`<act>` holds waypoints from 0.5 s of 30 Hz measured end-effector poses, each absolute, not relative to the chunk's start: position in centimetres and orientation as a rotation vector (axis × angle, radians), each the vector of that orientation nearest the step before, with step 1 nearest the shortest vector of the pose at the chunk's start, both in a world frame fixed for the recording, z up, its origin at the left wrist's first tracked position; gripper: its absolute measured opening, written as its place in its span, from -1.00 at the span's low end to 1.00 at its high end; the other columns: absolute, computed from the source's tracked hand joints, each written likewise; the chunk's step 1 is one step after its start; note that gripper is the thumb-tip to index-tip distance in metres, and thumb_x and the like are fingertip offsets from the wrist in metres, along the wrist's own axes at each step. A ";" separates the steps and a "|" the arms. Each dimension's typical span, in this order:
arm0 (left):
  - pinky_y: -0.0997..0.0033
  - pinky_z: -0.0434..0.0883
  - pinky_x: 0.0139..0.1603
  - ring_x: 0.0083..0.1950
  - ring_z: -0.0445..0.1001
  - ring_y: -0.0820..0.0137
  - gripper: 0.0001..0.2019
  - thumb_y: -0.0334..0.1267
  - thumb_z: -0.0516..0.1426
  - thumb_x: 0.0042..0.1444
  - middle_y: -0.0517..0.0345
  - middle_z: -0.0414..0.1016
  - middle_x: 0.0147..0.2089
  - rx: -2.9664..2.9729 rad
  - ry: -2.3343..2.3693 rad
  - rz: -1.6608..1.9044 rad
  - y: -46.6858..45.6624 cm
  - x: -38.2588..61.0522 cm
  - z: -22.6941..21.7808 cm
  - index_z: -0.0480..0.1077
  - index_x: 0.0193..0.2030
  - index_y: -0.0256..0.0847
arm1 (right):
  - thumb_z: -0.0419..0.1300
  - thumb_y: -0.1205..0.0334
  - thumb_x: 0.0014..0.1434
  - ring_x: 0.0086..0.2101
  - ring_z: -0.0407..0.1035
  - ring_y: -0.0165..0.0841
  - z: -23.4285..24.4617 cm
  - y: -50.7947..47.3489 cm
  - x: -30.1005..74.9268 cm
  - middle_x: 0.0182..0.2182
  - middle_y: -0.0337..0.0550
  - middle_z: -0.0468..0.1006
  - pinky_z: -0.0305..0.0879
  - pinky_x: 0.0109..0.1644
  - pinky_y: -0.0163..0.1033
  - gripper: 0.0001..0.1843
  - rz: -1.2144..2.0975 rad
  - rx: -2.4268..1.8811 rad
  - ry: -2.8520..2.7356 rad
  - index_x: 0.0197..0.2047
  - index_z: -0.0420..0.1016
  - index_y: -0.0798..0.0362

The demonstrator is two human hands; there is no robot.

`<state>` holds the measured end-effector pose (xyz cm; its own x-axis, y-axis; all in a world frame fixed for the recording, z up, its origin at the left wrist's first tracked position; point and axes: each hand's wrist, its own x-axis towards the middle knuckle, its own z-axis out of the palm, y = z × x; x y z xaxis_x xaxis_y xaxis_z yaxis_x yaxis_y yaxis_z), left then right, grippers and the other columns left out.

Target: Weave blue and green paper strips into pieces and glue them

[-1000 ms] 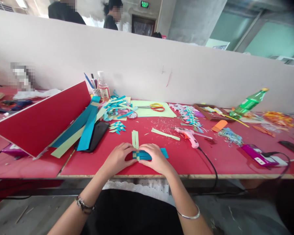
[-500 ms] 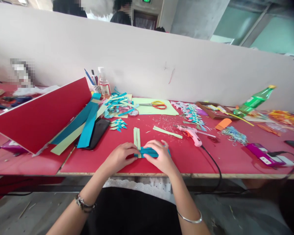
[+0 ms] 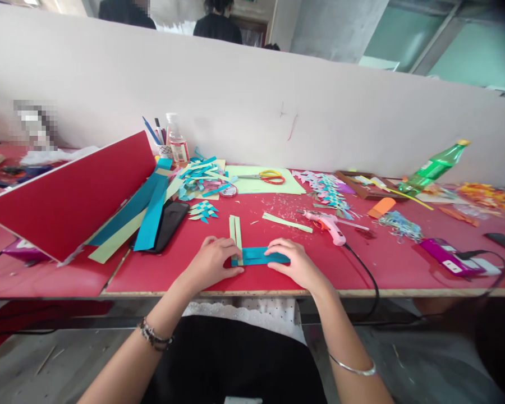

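Observation:
Two pale green paper strips (image 3: 236,235) cross the left end of blue paper strips (image 3: 255,256), which lie sideways on the red table near its front edge. My left hand (image 3: 216,259) is curled round the crossing, fingertips at its upper edge and thumb at its lower edge. At the other end, my right hand (image 3: 293,262) grips the blue strips between fingers and thumb along their long edges. A loose pale green strip (image 3: 287,222) lies just beyond. Farther left is a woven blue and green paper piece (image 3: 203,210).
A pink glue gun (image 3: 329,226) with a black cable lies right of my hands. Scissors (image 3: 269,177) rest on pale green sheets behind. To the left are a phone (image 3: 172,221), long paper strips (image 3: 151,219) and a slanted red board (image 3: 76,191). A green bottle (image 3: 435,168) leans at the right.
My right hand has slid right along the blue strips, uncovering their middle. My left hand stays at the crossing. The view has shifted slightly.

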<state>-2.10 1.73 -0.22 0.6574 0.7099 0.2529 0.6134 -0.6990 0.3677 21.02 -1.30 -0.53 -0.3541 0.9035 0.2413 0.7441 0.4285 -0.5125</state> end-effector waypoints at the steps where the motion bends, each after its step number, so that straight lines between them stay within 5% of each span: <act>1: 0.30 0.07 -0.11 -0.26 0.34 0.41 -0.84 -0.12 0.10 -0.02 0.26 0.39 -0.31 2.619 1.075 0.564 1.8 -2.0 -0.2 0.35 -0.35 -0.13 | 0.09 0.13 0.07 -0.13 0.27 -0.31 -0.6 -1.3 20.9 -0.17 -0.19 0.40 0.06 -0.03 -0.12 -0.84 0.410 -1.395 -2.193 -0.27 0.40 -0.07; 15: 0.32 0.01 -0.16 -0.29 0.35 0.44 -0.83 -0.26 -0.02 0.06 0.23 0.43 -0.33 2.631 1.065 0.673 1.5 -1.9 0.0 0.39 -0.39 -0.15 | -0.01 0.24 0.15 -0.19 0.30 -0.37 -0.7 -1.9 19.6 -0.25 -0.27 0.44 -0.30 0.10 0.00 -0.82 -0.018 -1.464 -2.098 -0.36 0.41 -0.07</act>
